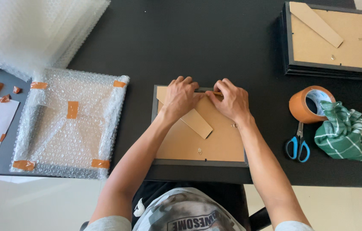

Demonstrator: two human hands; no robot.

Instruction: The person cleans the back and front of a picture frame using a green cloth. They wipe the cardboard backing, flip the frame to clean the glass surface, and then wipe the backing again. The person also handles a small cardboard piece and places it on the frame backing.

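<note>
My left hand [180,95] and my right hand [229,99] both press on the far edge of a dark-framed picture frame lying face down with its brown cardboard back up [215,145]. The left fingers curl together over the far rim, knuckles up. The right fingers are bent and bunched at the same rim, close beside the left ones, with something thin and brownish showing at their tips; I cannot tell what it is or whether they pinch it. Under my left palm runs the brown cardboard easel stand [196,122], slanting down toward the near right. The frame sits at the near middle of the black table [198,42], its near edge close to the table's near edge.

To the left of the frame, well apart from my hands, lies a flat parcel wrapped in clear bubble wrap and fixed with orange tape strips [70,122]. Beyond it, at the far left, is a heap of loose clear bubble wrap [31,30]. To the right of the frame stand an orange roll of tape [304,106], blue-handled scissors [299,144] just near of it, and a crumpled green checked cloth [343,130] touching the roll. At the far right is a stack of dark frames, backs up [330,40].
</note>
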